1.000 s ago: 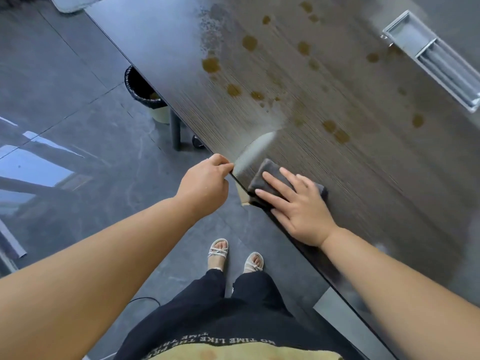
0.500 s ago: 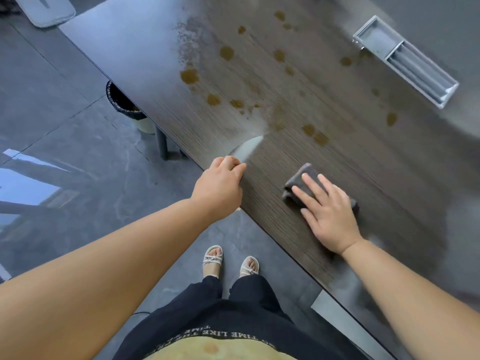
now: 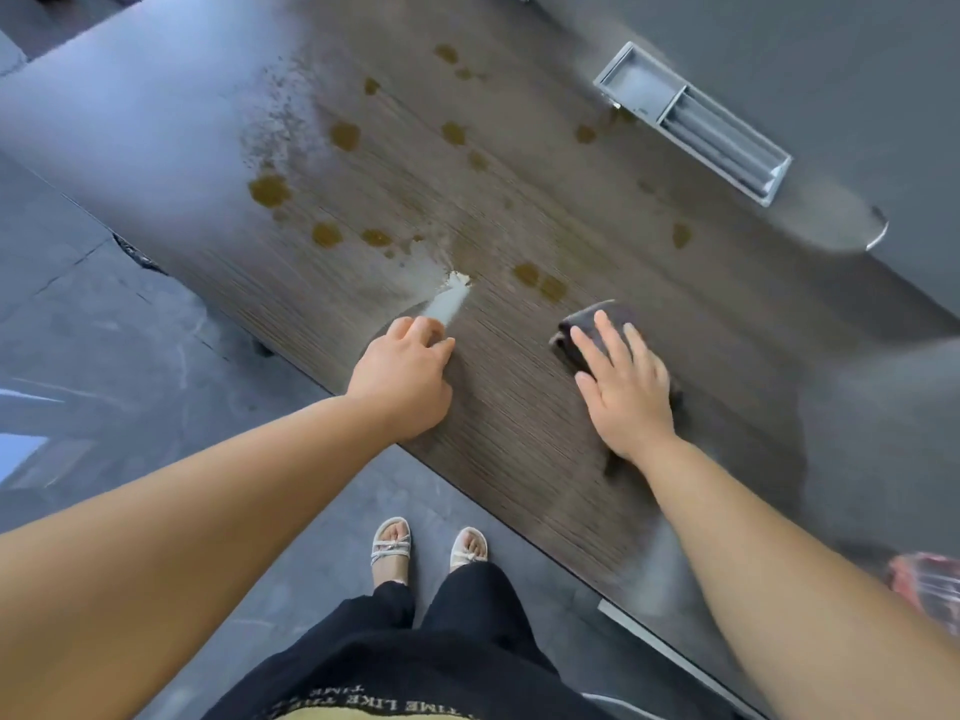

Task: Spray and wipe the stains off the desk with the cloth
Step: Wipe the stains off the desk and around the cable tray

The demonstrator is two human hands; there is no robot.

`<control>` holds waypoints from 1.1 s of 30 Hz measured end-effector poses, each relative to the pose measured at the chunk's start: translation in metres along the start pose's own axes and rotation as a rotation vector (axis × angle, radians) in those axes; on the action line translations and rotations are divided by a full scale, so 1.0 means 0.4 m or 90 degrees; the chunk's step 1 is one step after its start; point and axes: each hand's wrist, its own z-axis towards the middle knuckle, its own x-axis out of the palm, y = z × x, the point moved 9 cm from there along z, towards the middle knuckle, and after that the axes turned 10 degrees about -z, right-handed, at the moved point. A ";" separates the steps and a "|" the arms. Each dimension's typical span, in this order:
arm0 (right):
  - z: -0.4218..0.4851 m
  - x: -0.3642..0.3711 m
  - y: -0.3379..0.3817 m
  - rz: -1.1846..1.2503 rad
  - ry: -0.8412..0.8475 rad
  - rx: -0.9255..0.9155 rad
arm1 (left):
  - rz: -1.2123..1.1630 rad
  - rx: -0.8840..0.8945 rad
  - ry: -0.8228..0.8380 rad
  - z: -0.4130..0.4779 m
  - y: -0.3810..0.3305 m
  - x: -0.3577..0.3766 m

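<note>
A dark wood-grain desk (image 3: 519, 444) carries several yellow-brown stains (image 3: 270, 190), most of them beyond my hands. My left hand (image 3: 402, 379) curls round a pale spray bottle (image 3: 449, 304), which it mostly hides. The bottle's tip points at the stains, and a small white blob lies on the desk at that tip. My right hand (image 3: 626, 389) lies flat with spread fingers on a folded dark grey cloth (image 3: 582, 324) and presses it onto the desk, just short of two stains (image 3: 540, 283).
A grey metal cable tray (image 3: 696, 122) is set into the desk at the far right. A red patterned object (image 3: 930, 584) shows at the right edge. The desk's front edge runs diagonally in front of my sandalled feet (image 3: 392, 548), with grey tiled floor to the left.
Both hands have moved from the desk's front edge farther onto the top. The cloth slid inward and to the right under my right hand, and the bottle tip came closer to the stains.
</note>
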 end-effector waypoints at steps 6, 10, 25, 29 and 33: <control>0.049 -0.035 0.152 0.055 -0.017 0.187 | 0.060 -0.004 0.074 0.012 0.002 0.009; 0.004 -0.018 0.180 -0.013 -0.064 -0.193 | 0.120 0.029 0.112 0.019 0.002 0.014; 0.052 -0.024 0.055 -0.018 -0.055 -0.026 | 0.105 0.037 0.116 0.028 0.004 0.003; 0.114 -0.020 0.032 0.085 0.005 0.372 | 0.025 -0.004 0.067 0.036 0.003 -0.013; 0.098 -0.042 0.204 0.022 -0.084 -0.038 | -0.013 -0.031 0.015 0.042 -0.018 -0.029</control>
